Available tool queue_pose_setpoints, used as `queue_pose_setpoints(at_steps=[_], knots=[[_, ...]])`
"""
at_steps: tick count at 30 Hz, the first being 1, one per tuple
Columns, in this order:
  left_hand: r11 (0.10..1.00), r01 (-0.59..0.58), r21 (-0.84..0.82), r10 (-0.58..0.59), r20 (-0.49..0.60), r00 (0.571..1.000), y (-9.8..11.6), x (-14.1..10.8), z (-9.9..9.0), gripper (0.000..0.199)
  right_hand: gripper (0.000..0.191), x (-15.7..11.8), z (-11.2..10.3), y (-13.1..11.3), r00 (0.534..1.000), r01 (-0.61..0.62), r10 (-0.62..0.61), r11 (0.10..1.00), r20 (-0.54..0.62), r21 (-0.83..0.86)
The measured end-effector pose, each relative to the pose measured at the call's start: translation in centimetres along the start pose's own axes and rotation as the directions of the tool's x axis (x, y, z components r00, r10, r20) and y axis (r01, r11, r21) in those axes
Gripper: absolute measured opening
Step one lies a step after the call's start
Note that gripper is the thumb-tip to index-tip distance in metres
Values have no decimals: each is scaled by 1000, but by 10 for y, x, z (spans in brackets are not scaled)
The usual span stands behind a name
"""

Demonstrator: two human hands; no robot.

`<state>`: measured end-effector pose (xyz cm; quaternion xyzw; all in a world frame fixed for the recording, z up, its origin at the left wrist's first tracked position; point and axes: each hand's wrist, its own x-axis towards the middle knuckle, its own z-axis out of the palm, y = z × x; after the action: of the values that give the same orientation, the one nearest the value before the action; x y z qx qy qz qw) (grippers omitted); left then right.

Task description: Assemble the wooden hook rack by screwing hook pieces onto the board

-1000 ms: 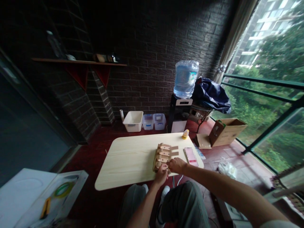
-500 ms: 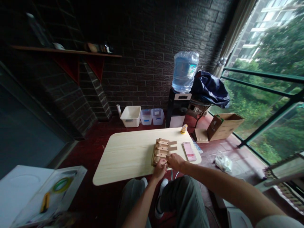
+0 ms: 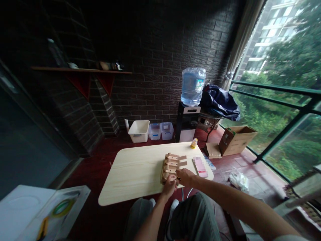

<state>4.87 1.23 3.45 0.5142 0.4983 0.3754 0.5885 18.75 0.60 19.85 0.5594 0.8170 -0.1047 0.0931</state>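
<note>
A wooden piece (image 3: 172, 164) with several rounded pegs and flat strips in a row lies near the right side of the pale table (image 3: 130, 177). At its near end, my left hand (image 3: 169, 186) has its fingers pinched at the nearest strip. My right hand (image 3: 187, 177) is closed just beside it, almost touching the left fingertips. A small dark spot shows at the right fingertips, too small to name. The fingers cover the near corner of the wooden piece. Two loose-looking flat strips (image 3: 182, 160) stick out on its right.
To the right lies a pink pack (image 3: 200, 166), with a small yellow-capped bottle (image 3: 194, 143) behind it. Beyond the table stand a water dispenser (image 3: 187, 125), plastic bins (image 3: 139, 131) and a cardboard box (image 3: 235, 142). An open white case (image 3: 75, 204) is at the lower left.
The view has tipped upward, so everything sits lower in the picture. Both hands stay at the near end of the wooden piece; the right hand has turned slightly.
</note>
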Motion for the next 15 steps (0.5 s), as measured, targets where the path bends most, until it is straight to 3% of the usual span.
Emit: queue_pose_setpoints(at_steps=[6,15], knots=[[998,-4,-62,2,-30,1000,-8,4,2,59,28,3,-4,-1,963,260,-268,931,5,-257],[999,-8,-50,6,-44,999,-12,6,4,51,24,11,7,-6,981,187,-195,953,-6,-240]])
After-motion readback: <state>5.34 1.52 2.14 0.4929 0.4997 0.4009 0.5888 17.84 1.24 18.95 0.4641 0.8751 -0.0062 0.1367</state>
